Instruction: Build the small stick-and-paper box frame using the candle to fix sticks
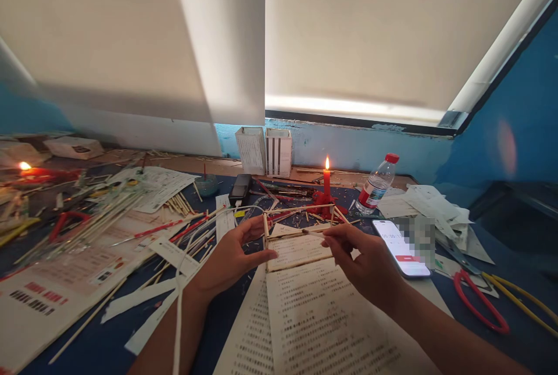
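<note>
A small open frame of thin wooden sticks stands over printed paper sheets. At its left end, my left hand has thumb and fingers around the upright corner stick. My right hand is closed in a pinch at the right, over the frame's inside. From its fingertips a thin pale stick points left, close to a darkened crossbar; whether they touch I cannot tell. Behind the frame a lit red candle stands upright in red wax.
A water bottle, a lit phone and red-handled scissors lie or stand to the right. Loose sticks and paper strips cover the left. A white cable crosses my left forearm. Another flame burns far left.
</note>
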`<act>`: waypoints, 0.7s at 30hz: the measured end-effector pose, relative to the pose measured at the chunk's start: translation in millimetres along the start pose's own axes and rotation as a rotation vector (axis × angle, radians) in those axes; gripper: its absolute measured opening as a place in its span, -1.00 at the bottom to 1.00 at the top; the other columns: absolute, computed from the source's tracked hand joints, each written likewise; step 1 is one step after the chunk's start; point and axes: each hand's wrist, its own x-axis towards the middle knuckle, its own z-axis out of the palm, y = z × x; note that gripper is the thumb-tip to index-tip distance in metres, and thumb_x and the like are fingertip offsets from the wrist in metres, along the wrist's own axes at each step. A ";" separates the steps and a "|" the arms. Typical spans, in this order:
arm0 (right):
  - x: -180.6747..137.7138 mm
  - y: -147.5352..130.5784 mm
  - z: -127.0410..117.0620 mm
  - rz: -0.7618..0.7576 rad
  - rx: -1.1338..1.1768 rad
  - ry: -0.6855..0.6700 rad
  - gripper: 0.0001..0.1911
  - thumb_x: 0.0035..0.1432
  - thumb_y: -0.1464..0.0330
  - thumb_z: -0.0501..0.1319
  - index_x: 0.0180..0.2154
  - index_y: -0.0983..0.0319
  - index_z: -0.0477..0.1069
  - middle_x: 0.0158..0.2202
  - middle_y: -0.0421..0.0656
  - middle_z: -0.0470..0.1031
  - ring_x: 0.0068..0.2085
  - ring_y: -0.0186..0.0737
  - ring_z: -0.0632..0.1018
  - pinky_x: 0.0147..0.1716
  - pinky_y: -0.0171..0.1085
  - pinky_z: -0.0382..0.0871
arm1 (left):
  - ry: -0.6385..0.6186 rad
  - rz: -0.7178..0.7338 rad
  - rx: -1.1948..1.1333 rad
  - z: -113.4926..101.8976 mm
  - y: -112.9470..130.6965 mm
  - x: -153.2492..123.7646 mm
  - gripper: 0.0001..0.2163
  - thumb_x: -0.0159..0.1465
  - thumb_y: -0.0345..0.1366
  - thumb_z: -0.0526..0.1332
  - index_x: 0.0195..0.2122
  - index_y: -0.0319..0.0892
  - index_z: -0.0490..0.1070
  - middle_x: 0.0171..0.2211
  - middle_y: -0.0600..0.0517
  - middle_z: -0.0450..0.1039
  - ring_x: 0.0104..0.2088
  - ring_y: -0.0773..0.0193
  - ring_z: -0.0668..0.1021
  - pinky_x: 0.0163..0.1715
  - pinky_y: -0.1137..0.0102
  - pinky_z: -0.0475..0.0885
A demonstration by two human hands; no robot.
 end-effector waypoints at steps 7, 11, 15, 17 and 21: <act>-4.0 -7.1 18.0 -0.070 0.079 -0.049 -0.88 0.38 0.33 0.24 -0.13 0.17 0.56 -0.37 -0.21 0.63 -0.45 -0.31 0.54 -0.41 -0.35 0.43 | -0.004 0.003 -0.003 1.0 -2.6 0.7 -0.28 0.12 -0.15 0.55 0.27 -0.14 0.35 0.29 -0.17 0.49 0.24 -0.06 0.57 0.35 0.01 0.39; 1.0 -11.8 29.6 -0.139 0.095 -0.089 -0.89 0.40 0.37 0.23 -0.12 0.16 0.55 -0.33 -0.24 0.63 -0.44 -0.35 0.54 -0.33 -0.38 0.45 | -0.009 0.004 0.006 0.0 -3.3 0.1 -0.30 0.13 -0.15 0.55 0.26 -0.10 0.35 0.28 -0.13 0.51 0.23 -0.02 0.58 0.35 0.05 0.39; 2.9 -11.3 30.6 -0.133 0.072 -0.088 -0.89 0.41 0.37 0.23 -0.12 0.16 0.54 -0.33 -0.24 0.63 -0.44 -0.36 0.53 -0.31 -0.37 0.46 | -0.013 0.009 0.008 -0.4 -1.5 -0.2 -0.32 0.13 -0.15 0.55 0.25 -0.07 0.37 0.28 -0.09 0.52 0.21 0.00 0.59 0.35 0.08 0.40; 2.0 -9.0 26.7 -0.122 0.042 -0.078 -0.89 0.41 0.37 0.22 -0.12 0.16 0.54 -0.34 -0.24 0.62 -0.44 -0.34 0.54 -0.31 -0.36 0.45 | -0.014 0.008 0.002 0.1 0.3 -0.1 -0.31 0.12 -0.14 0.55 0.25 -0.07 0.37 0.28 -0.09 0.51 0.21 0.00 0.59 0.34 0.08 0.40; -2.0 0.1 11.7 -0.082 -0.020 -0.050 -0.88 0.40 0.36 0.21 -0.13 0.16 0.54 -0.36 -0.23 0.62 -0.43 -0.31 0.56 -0.36 -0.34 0.44 | -0.009 -0.016 0.010 0.7 2.7 0.1 -0.29 0.11 -0.12 0.55 0.26 -0.08 0.37 0.29 -0.10 0.51 0.22 -0.02 0.58 0.35 0.06 0.38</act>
